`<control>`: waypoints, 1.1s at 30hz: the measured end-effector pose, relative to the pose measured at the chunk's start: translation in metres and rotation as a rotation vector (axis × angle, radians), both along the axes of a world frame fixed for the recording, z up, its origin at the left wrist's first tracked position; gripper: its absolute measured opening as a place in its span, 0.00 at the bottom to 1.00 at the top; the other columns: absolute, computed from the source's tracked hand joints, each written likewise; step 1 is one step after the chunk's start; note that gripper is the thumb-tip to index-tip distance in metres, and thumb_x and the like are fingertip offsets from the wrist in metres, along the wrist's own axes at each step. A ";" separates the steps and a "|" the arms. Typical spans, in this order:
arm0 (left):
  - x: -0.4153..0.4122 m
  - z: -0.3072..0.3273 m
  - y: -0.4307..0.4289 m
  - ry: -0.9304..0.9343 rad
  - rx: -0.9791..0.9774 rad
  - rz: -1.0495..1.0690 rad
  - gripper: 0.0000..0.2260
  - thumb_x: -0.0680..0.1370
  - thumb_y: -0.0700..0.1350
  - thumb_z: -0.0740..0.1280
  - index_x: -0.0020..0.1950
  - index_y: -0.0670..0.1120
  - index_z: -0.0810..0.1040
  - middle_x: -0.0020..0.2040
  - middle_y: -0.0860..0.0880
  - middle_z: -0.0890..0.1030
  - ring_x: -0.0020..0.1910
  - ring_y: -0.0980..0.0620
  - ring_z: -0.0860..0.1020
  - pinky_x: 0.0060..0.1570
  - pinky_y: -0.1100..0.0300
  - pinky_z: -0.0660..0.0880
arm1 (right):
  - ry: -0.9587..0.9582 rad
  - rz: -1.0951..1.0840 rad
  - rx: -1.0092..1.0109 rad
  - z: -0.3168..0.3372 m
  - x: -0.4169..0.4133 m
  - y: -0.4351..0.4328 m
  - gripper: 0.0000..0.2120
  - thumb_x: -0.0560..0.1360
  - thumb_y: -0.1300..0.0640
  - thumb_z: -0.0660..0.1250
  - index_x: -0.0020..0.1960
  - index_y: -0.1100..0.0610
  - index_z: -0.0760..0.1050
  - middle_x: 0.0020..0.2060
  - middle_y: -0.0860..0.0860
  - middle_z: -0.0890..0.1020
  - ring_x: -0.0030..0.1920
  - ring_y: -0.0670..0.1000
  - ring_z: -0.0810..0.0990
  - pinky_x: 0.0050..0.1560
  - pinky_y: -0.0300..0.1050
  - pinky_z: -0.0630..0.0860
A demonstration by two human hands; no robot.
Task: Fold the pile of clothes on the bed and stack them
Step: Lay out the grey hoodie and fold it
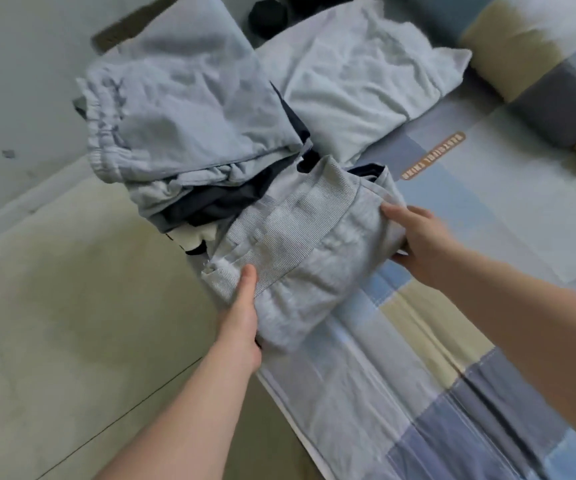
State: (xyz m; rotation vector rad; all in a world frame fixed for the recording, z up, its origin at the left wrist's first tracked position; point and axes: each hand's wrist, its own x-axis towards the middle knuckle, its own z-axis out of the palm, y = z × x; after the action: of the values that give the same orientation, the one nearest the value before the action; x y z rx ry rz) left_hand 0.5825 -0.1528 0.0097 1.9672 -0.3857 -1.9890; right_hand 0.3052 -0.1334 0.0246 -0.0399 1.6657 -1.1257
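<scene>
A folded light grey garment with a ribbed waistband (300, 244) lies at the bed's left edge, held from both sides. My left hand (241, 313) grips its near left edge, thumb on top and fingers underneath. My right hand (418, 244) grips its right edge, thumb on top. Just behind it stands a stack of folded clothes (182, 109): a pale grey-blue piece with an elastic waistband on top, dark navy and white pieces beneath.
A crumpled white garment (359, 77) lies behind the stack on the bed. The bed sheet (470, 237) is checked blue, grey and beige, with a matching pillow (535, 74) at the far right. Tiled floor (54, 306) lies to the left. Dark clothes (269, 15) sit at the top.
</scene>
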 end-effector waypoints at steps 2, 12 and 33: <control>0.003 -0.015 -0.009 -0.070 0.043 0.046 0.53 0.48 0.80 0.73 0.67 0.53 0.77 0.61 0.49 0.83 0.58 0.46 0.82 0.58 0.48 0.78 | 0.181 0.085 0.120 -0.014 0.019 -0.017 0.33 0.72 0.47 0.75 0.72 0.53 0.64 0.64 0.52 0.74 0.59 0.54 0.76 0.55 0.54 0.78; 0.003 0.023 0.005 -1.045 -0.698 -0.303 0.38 0.67 0.58 0.79 0.70 0.46 0.68 0.69 0.42 0.73 0.64 0.39 0.72 0.58 0.46 0.68 | 1.272 1.157 -0.015 0.004 0.081 0.014 0.30 0.80 0.35 0.48 0.80 0.36 0.46 0.81 0.47 0.42 0.80 0.59 0.41 0.73 0.75 0.45; -0.022 -0.019 0.004 -1.013 -0.770 -1.383 0.31 0.84 0.58 0.49 0.79 0.56 0.33 0.80 0.52 0.31 0.80 0.46 0.34 0.77 0.41 0.35 | 1.018 1.381 0.086 -0.024 0.067 -0.026 0.32 0.77 0.30 0.53 0.79 0.32 0.48 0.80 0.40 0.41 0.80 0.52 0.35 0.73 0.70 0.32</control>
State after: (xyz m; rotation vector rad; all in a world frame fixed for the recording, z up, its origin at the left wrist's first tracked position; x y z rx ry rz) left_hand 0.5609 -0.1485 -0.0098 2.0080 -2.7431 -0.5590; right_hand 0.3726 -0.1590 0.0006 -1.6480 1.8487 0.1346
